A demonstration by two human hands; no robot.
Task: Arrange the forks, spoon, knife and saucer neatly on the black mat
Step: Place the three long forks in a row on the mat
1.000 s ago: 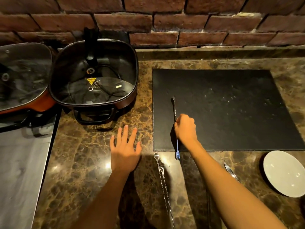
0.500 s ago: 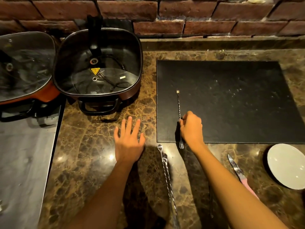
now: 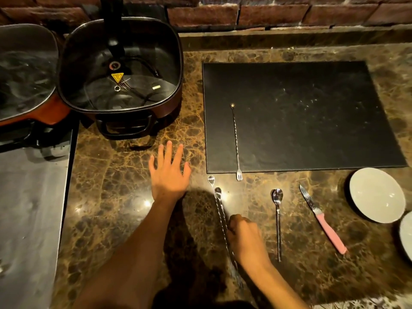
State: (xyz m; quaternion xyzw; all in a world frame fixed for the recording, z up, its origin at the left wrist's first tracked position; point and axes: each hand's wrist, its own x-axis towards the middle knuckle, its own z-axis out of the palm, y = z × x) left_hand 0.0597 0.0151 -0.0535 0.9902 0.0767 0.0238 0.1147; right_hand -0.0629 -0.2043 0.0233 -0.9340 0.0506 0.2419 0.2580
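A long twisted fork (image 3: pixel 235 139) lies near the left side of the black mat (image 3: pixel 312 112), its tines hanging over the front edge. Two more long twisted utensils (image 3: pixel 219 210) lie side by side on the marble counter below the mat. My right hand (image 3: pixel 246 238) is curled on their handles. My left hand (image 3: pixel 170 172) rests flat and open on the counter, left of the mat. A steel spoon (image 3: pixel 277 221), a pink-handled knife (image 3: pixel 321 217) and a white saucer (image 3: pixel 376 195) lie in front of the mat.
A square black electric pot (image 3: pixel 120 68) with a glass lid stands at the back left, beside an orange pan (image 3: pixel 26 74) with a lid. A second white dish (image 3: pixel 406 235) shows at the right edge. A brick wall (image 3: pixel 267 12) backs the counter.
My right hand let go of the fork on the mat and moved down to the two long utensils on the counter. My left hand stayed flat.
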